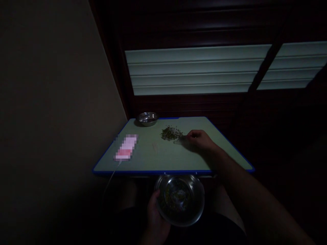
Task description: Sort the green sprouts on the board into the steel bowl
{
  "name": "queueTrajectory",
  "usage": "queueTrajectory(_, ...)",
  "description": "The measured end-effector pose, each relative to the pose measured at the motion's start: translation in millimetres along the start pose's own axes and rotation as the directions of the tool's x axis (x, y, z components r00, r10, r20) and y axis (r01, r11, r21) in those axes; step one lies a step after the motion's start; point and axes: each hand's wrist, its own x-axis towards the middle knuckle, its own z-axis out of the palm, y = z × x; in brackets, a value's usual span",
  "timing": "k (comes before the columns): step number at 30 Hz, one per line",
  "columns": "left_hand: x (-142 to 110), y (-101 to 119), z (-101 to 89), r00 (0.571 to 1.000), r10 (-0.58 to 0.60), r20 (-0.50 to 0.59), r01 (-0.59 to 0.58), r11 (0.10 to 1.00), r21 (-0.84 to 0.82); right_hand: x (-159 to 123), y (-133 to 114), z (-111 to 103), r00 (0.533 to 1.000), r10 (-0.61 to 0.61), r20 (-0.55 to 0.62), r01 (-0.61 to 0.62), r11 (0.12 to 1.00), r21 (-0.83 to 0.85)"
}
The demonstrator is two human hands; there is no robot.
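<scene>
My left hand (154,217) grips the rim of a steel bowl (194,195) held below the near edge of the table (163,160); small dark bits lie in its bottom. My right hand (200,139) rests on the green tabletop with its fingers curled together, just right of a small heap of dark green grains (171,133). What the fingertips pinch, if anything, is too small to see. A faint pale smear lies on the table between the heap and the fingers.
A second, smaller steel bowl (147,118) stands at the table's far left corner. A blurred pink and white flat object (126,147) lies at the left with a thin cable running off the near edge. A wall stands left, louvred shutters behind.
</scene>
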Motion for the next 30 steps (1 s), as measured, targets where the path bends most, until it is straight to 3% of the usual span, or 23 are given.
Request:
queueTrajectory(8,-6.7,4.2,3.2,0.998,0.009,-0.058,-0.006,0.999,0.051,-4.6,11.5,-4.3,0.997,-0.039,0.066,0.049,0.985,-0.163)
queueTrajectory(15,-7.5,4.9,3.0,0.999,0.043,-0.022,-0.041,0.997,0.067,2.3,19.5,-10.0,0.973,-0.07,-0.22,-0.004,0.947,-0.32)
queueTrajectory(19,-7.2,4.9,1.7,0.999,0.037,0.034,-0.039,0.997,0.065,1.8,19.8,-10.9,0.976,-0.099,-0.193,0.005,0.9,-0.436)
queueTrajectory(25,-8.0,3.3,-0.9,0.999,-0.01,-0.047,0.013,0.998,0.068,-0.8,16.6,-11.8,0.952,-0.063,-0.3,-0.104,0.854,-0.51)
queueTrajectory(30,-9.4,1.6,1.9,0.999,0.034,0.008,-0.034,0.999,0.031,-0.4,17.4,-11.0,0.968,-0.074,-0.24,-0.064,0.851,-0.521)
